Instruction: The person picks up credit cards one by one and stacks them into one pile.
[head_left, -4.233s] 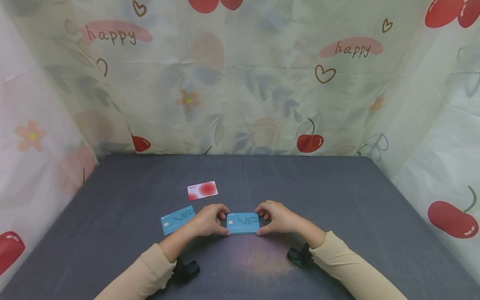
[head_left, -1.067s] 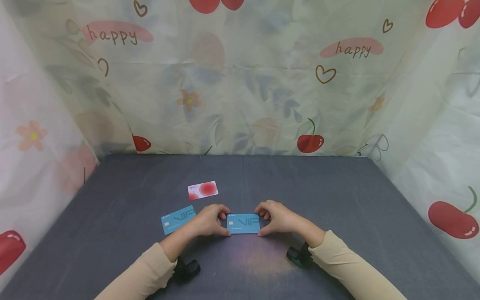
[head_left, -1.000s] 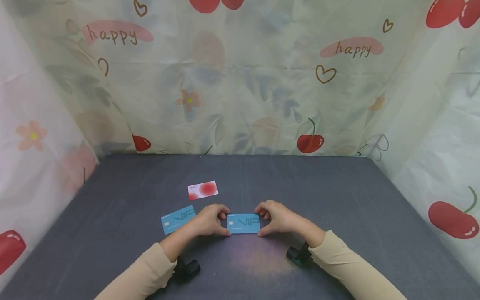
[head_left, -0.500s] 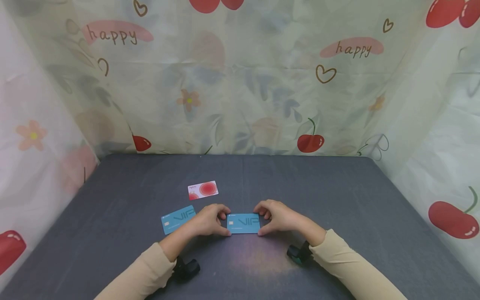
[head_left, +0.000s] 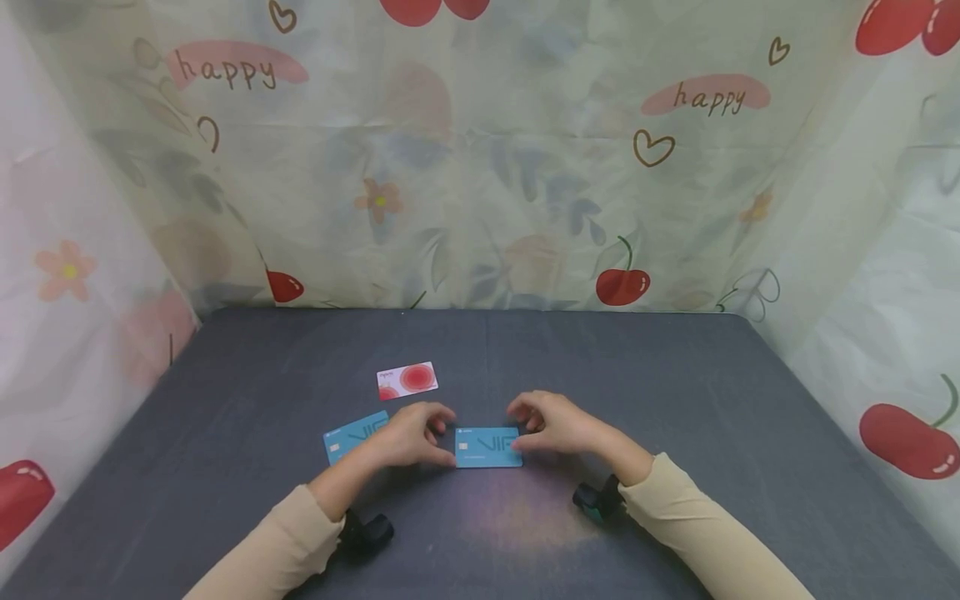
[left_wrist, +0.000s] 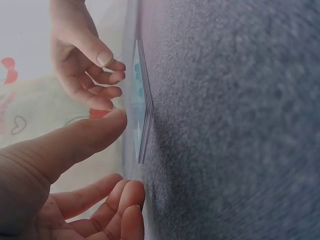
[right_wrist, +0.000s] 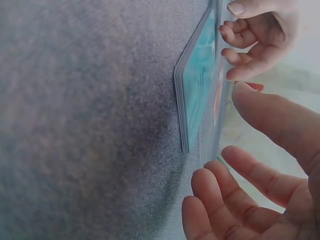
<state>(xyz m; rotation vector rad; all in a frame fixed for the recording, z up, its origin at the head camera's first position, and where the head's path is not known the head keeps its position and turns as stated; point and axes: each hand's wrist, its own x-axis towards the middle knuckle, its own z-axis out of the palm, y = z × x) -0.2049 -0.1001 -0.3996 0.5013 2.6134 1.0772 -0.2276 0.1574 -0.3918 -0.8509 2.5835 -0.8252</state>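
Observation:
A neat stack of blue VIP cards (head_left: pixel 480 450) lies flat on the dark table, its layered edges lined up in both wrist views. My left hand (head_left: pixel 408 435) hovers at the stack's left end, thumb and fingers spread apart and holding nothing. At the right end, my right hand (head_left: pixel 561 425) is likewise relaxed, its thumb overlapping the top card in the head view. In the right wrist view the stack (right_wrist: pixel 197 80) stands clear of the fingers. A single blue VIP card (head_left: pixel 345 437) lies tilted to the left, partly hidden behind my left hand.
Behind the single blue card lies a white and red card (head_left: pixel 407 381). The dark cloth-covered table (head_left: pixel 637 367) is bordered by a patterned curtain (head_left: pixel 480 167) at the back and sides. Each wrist wears a black camera.
Both hands gripped the ends of the stack earlier; now they have let go and lifted slightly, the left also drawing back leftward. The stack has stayed in place.

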